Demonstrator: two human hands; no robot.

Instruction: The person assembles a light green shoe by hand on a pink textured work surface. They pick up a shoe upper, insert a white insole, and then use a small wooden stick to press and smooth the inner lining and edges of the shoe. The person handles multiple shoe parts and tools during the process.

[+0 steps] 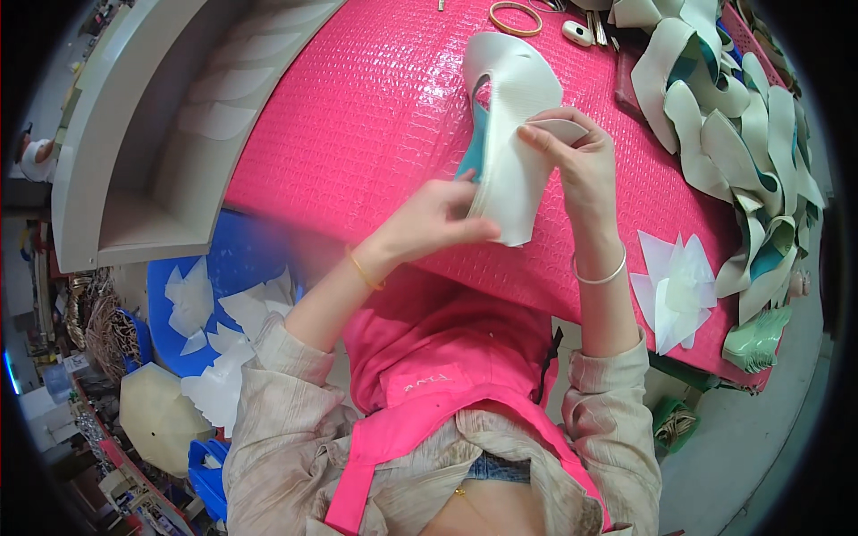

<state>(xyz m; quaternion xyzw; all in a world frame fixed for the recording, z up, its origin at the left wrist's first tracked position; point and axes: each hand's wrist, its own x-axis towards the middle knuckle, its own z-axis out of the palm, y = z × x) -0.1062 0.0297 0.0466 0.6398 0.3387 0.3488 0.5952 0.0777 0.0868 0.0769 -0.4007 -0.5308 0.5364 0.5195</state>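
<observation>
Both hands gripped a white shoe upper with teal lining above the pink table: the left hand pinched its lower edge, the right hand at three o'clock pressed a small white piece onto it.

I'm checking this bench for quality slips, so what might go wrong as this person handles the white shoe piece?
1. The right hand presses a small white patch against the white shoe upper, which is held in the air and steadied only by the left hand; the patch may land crooked.
2. The stack of white patches lies near the edge of the pink table, beside the right forearm; a brush could knock some off.
</observation>
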